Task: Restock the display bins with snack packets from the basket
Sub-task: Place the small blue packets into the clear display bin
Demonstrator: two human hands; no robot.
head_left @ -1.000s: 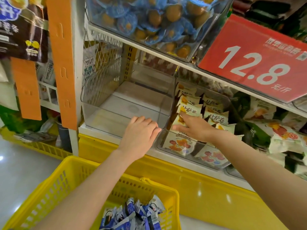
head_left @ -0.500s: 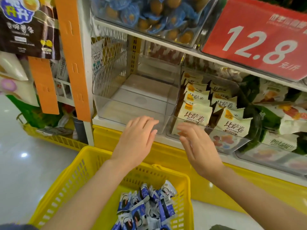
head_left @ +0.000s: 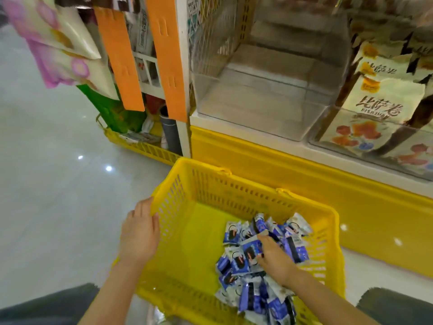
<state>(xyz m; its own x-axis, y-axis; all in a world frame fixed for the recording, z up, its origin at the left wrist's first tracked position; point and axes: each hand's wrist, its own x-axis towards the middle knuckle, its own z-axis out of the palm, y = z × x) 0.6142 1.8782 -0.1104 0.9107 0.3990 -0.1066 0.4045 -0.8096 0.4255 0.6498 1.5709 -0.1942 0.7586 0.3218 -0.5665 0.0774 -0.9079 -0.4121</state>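
Note:
A yellow plastic basket [head_left: 236,191] stands on the floor in front of the shelf. Blue and white snack packets [head_left: 248,299] are heaped in its right half. My left hand [head_left: 138,233] grips the basket's left rim. My right hand [head_left: 275,258] is down in the heap, with its fingers curled into the packets. Above and behind the basket, a clear display bin [head_left: 246,113] sits on the bottom shelf with nothing in it. Both hands are well below that bin.
A second clear bin [head_left: 332,139] to the right holds cream packets [head_left: 384,102]. The shelf has a yellow base [head_left: 304,172]. Orange strips [head_left: 168,55] and hanging snack bags [head_left: 58,43] sit at the left, above another yellow basket [head_left: 145,148] on the glossy floor [head_left: 58,195].
Both hands dropped from the bins' front edge down to the basket. The left now grips its rim and the right reaches into the packets. The view tilted downward.

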